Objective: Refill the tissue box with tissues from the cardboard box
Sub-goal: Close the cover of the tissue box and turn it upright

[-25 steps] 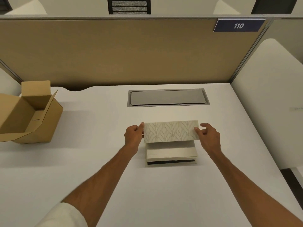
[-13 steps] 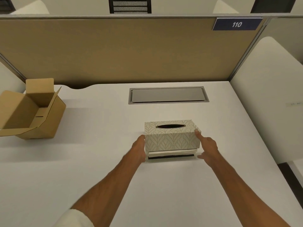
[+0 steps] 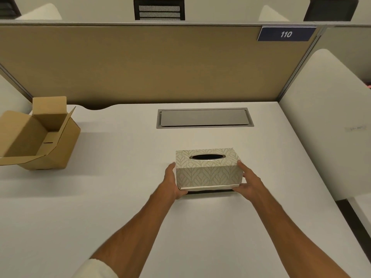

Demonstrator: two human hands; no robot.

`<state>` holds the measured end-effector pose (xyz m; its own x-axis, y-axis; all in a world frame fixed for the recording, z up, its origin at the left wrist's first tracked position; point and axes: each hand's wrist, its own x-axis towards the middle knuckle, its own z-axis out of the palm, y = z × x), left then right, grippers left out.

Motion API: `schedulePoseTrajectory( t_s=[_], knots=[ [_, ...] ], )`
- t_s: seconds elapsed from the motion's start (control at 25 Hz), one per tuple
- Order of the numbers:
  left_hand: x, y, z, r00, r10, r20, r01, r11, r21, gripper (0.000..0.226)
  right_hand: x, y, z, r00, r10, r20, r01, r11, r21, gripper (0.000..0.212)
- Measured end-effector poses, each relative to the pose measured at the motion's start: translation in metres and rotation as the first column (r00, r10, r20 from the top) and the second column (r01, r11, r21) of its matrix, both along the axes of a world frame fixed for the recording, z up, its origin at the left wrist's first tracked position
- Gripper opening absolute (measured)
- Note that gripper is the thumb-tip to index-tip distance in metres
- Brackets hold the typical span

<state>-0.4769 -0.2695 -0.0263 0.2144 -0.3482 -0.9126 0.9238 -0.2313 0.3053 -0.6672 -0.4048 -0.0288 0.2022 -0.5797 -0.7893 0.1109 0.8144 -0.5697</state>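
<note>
The tissue box point(image 3: 208, 173), cream with a leaf pattern and an oval slot on top, stands in the middle of the white desk point(image 3: 120, 197). Its cover sits almost fully down over the base; a thin cream edge and a dark strip show along the bottom front. My left hand point(image 3: 172, 181) presses against its left end, fingers curled under the lower corner. My right hand point(image 3: 248, 182) holds the right end the same way. The open cardboard box point(image 3: 40, 141) stands at the desk's far left with its flaps up; what shows of its inside is bare cardboard.
A grey cable hatch point(image 3: 204, 118) is set into the desk behind the tissue box. A tan partition point(image 3: 140, 65) with a "110" sign closes the back. A white divider panel point(image 3: 329, 121) stands along the right edge.
The patterned cover went from held tilted above the tissue stack to lowered over it, hiding the tissues. Both hands slid down to the box's lower ends.
</note>
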Motion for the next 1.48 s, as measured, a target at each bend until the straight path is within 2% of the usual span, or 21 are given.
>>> schedulePoseTrajectory(
  t_s=[0.12, 0.24, 0.36, 0.6, 0.72, 0.88, 1.08, 1.2, 1.48],
  knots=[
    [0.0, -0.003, 0.004, 1.0, 0.003, 0.0, -0.003, 0.998, -0.062, 0.051, 0.002, 0.002, 0.004, 0.999, -0.034, 0.016, 0.034, 0.999, -0.006, 0.056],
    [-0.001, -0.005, 0.004, 0.999, -0.012, 0.052, 0.012, 1.0, 0.009, 0.059, 0.002, 0.003, 0.007, 0.998, -0.058, 0.032, 0.057, 0.998, 0.02, 0.057],
    [-0.002, -0.007, 0.002, 0.998, 0.011, 0.064, -0.013, 1.0, 0.02, 0.043, 0.002, 0.003, 0.009, 0.998, -0.056, 0.025, 0.055, 0.998, 0.04, 0.056],
    [-0.01, -0.004, -0.003, 0.997, 0.009, 0.079, -0.012, 0.999, 0.031, 0.028, 0.005, 0.008, 0.01, 0.998, -0.065, 0.009, 0.064, 0.996, 0.061, 0.05],
    [-0.011, -0.005, -0.005, 0.998, 0.015, 0.059, -0.016, 1.0, 0.011, 0.028, 0.009, 0.008, 0.011, 0.998, -0.051, 0.027, 0.048, 0.994, 0.096, 0.034],
    [-0.011, -0.008, -0.003, 0.998, 0.033, 0.044, -0.032, 0.999, -0.026, 0.022, 0.011, 0.006, 0.009, 0.998, -0.06, 0.003, 0.06, 0.995, 0.083, 0.022],
    [-0.013, -0.003, -0.006, 0.998, 0.063, -0.002, -0.063, 0.997, -0.051, 0.018, 0.008, 0.008, 0.004, 0.991, -0.112, 0.072, 0.101, 0.985, 0.143, 0.021],
    [-0.016, -0.002, -0.009, 0.994, 0.102, -0.029, -0.104, 0.992, -0.071, 0.016, 0.004, 0.01, -0.002, 0.992, -0.116, 0.053, 0.107, 0.983, 0.149, 0.022],
    [-0.018, 0.011, -0.026, 0.997, 0.078, 0.006, -0.078, 0.997, -0.022, 0.034, -0.004, 0.016, -0.016, 0.994, -0.101, 0.034, 0.094, 0.983, 0.156, 0.024]
  ],
)
